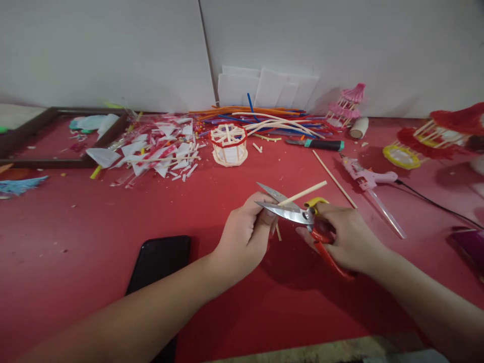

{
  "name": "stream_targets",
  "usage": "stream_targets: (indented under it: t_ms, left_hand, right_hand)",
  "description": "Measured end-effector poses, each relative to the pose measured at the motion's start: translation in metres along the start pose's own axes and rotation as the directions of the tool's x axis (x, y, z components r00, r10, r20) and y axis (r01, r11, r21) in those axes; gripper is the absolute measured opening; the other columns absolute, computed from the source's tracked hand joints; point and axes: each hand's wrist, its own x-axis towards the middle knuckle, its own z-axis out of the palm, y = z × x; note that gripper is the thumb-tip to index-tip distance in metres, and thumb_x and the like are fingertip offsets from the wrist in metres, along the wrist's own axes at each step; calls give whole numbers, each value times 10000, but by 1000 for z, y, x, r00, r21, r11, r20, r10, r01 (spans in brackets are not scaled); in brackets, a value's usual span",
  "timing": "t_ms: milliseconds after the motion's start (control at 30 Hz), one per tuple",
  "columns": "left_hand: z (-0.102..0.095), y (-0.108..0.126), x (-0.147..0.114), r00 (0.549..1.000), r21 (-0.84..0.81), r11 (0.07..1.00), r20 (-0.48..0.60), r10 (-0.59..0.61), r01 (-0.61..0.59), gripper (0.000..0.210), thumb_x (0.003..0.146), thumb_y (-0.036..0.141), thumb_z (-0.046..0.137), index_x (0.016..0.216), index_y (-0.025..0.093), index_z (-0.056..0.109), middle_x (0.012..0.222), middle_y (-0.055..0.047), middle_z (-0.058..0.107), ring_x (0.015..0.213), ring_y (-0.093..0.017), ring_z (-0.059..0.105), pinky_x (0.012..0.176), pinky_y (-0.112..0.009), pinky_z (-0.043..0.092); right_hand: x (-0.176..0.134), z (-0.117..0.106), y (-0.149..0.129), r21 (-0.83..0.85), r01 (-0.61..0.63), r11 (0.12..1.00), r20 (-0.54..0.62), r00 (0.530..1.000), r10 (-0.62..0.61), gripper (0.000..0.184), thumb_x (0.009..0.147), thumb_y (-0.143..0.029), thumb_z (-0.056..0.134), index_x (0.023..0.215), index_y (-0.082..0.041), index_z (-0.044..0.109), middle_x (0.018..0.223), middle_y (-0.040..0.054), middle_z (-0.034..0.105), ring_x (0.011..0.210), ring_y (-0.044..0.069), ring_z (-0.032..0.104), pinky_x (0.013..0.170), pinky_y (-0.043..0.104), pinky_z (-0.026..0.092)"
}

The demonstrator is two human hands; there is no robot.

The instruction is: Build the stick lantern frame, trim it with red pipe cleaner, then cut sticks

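My left hand is closed on a thin pale wooden stick, whose long end slants up to the right. Below these fingers the tip of another pale stick pokes out. My right hand grips scissors by their red handles, with a yellow part near the pivot. The scissor blades are parted, and the stick lies between them close to my left fingertips. Beyond both hands stands a small round cage-like model of pale sticks with a red ring on top.
A pink glue gun with a cord lies at right, beside a loose stick and a utility knife. Scraps, pipe cleaners and a dark frame line the back. A black phone lies near my left forearm.
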Motion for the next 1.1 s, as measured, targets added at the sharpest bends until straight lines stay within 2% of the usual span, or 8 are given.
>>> stream_targets:
  t_ms: [267,400,567,733,800,867,967,1100]
  left_hand:
    - [-5,6,-1,989,-22,999,147,-25,29,233,910,112,422,724,168,550,603,13,573,538,-86,512,532,-218,394]
    - [-4,9,-1,967,-181,968,214,-135,175,239,946,244,460,726,171,518,531,60,457,447,-57,378,466,-205,315]
    - [-6,6,5,841,-483,716,462,-281,505,392,879,478,614,665,180,475,475,98,332,413,-45,238,440,-205,243]
    - [-7,1,6,705,-518,530,668,-240,671,370,849,508,648,745,176,521,446,121,287,383,-47,222,476,-231,333]
    - [-4,0,4,743,-526,569,621,-252,632,318,893,463,589,767,184,503,454,123,276,381,-50,210,481,-234,338]
    - [-1,1,2,845,-463,734,452,-285,496,286,951,410,489,769,189,486,485,101,323,406,-65,269,493,-232,342]
    - [0,3,0,973,-71,986,187,-138,154,295,997,311,385,767,183,518,623,26,509,534,-95,471,567,-239,396]
    - [-6,4,0,991,355,928,111,76,-111,212,973,240,395,908,181,588,690,-4,578,619,-136,547,611,-259,429]
  right_hand:
    - [0,1,0,-70,56,996,-51,997,-60,277,830,-425,609,760,-244,411,615,-36,471,478,122,388,479,253,301]
    - [-2,2,3,-57,79,995,-42,996,-82,280,834,-415,606,764,-245,395,637,-31,479,479,119,391,474,249,302]
    - [-1,-1,9,4,103,995,14,995,-103,282,799,-348,616,753,-250,356,641,-23,492,501,124,429,479,244,324]
    - [2,-4,18,28,167,986,56,984,-168,158,734,-190,538,764,-240,392,606,-30,500,501,123,426,496,235,331]
    - [3,-5,18,24,139,990,89,986,-140,129,747,-182,529,774,-236,414,597,-36,500,490,119,424,497,230,330]
    - [3,-6,16,-11,75,997,94,993,-73,116,784,-222,544,773,-235,429,591,-38,493,482,119,424,492,233,320]
    - [2,-5,7,-50,7,999,64,998,-4,156,832,-310,570,766,-234,450,587,-40,480,471,121,413,488,244,304]
    - [0,-2,-7,-7,-10,1000,67,998,10,218,876,-375,572,750,-230,470,584,-37,490,456,117,399,481,249,303]
